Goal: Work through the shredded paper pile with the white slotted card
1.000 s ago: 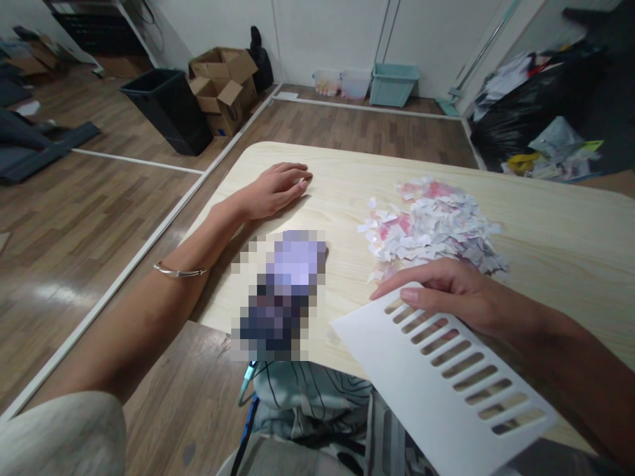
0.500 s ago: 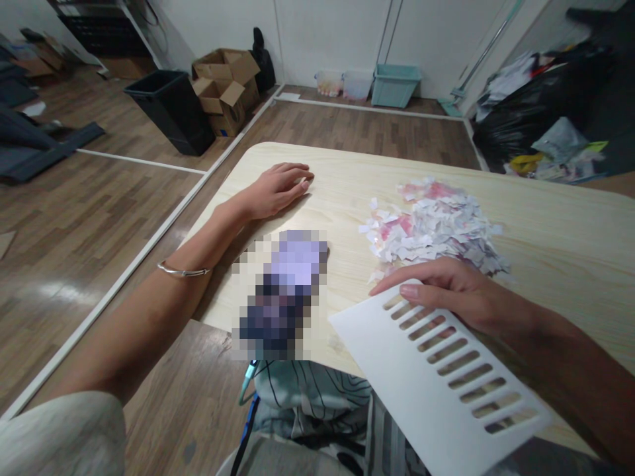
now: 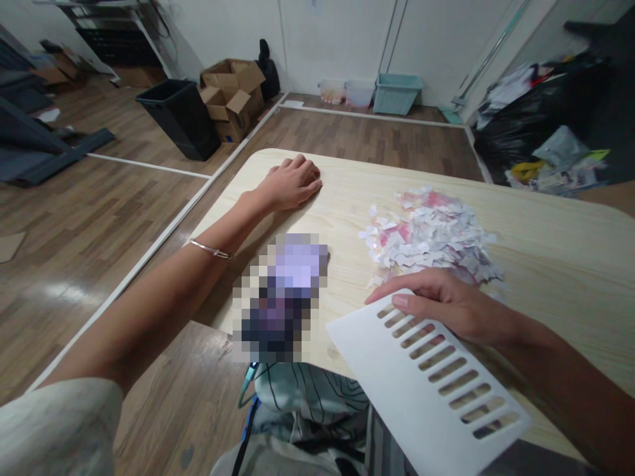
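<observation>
My right hand (image 3: pixel 441 305) grips a white flat sheet (image 3: pixel 381 367) by its top corner, thumb on the upper face. A row of long rounded slots runs along the sheet's right side. It tilts over the table's front edge, its lower part above my lap. Just beyond this hand lies a loose heap of torn paper scraps (image 3: pixel 436 231), mostly white with pink bits. My left hand (image 3: pixel 292 182) rests palm down near the table's far left side, fingers slightly bent and holding nothing visible. Nearer me lies a pixelated phone-like object (image 3: pixel 297 268), its details hidden.
The pale wooden table (image 3: pixel 560 258) has a rounded far left corner. Beyond it on the floor stand a black bin (image 3: pixel 181 122), open cardboard boxes (image 3: pixel 231 99) and a teal tub (image 3: pixel 397 92). Black plastic bags (image 3: pixel 540 106) are piled at the right. A cable (image 3: pixel 248 380) hangs at the table's front edge.
My left hand has shifted slightly right and its fingers have bent more. The slotted sheet and my right hand have moved a little left in view. The camera view has tipped slightly upward.
</observation>
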Available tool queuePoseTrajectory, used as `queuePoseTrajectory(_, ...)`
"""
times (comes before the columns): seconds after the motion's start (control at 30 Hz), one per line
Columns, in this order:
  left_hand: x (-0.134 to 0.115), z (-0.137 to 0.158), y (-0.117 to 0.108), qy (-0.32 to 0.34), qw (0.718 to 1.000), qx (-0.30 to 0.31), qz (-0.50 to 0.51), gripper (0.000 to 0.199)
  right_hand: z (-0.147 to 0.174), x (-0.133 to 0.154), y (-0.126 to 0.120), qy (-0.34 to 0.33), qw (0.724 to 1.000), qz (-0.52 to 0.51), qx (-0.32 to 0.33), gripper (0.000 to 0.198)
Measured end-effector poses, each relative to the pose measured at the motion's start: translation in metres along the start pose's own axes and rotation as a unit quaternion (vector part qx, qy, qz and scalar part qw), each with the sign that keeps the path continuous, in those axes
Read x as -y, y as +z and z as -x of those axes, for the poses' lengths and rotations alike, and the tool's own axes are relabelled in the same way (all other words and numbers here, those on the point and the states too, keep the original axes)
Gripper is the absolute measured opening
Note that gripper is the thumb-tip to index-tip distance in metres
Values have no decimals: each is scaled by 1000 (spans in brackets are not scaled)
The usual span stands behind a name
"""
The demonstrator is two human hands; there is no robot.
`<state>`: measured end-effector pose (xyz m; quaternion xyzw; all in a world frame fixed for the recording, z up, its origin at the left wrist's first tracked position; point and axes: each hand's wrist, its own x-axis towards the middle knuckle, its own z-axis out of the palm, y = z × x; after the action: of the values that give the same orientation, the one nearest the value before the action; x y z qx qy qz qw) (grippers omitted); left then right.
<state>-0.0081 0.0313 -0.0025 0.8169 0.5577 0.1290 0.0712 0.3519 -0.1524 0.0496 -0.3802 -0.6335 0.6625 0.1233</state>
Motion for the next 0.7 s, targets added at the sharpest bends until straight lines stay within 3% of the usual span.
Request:
queuePoseTrajectory(0.17, -1, -9, 8, -20, 1000, -13, 20, 48, 3, -15, -4, -50, 998, 24, 17, 73)
queuePoseTrajectory(0.33, -3, 1, 10, -6, 999, -4, 35, 53, 3, -17, -7, -75, 991, 109, -4, 62)
queuePoseTrajectory(0.7, 3, 9, 9, 13, 999, 26, 43, 70, 15, 0, 5, -20, 989, 146, -16, 47)
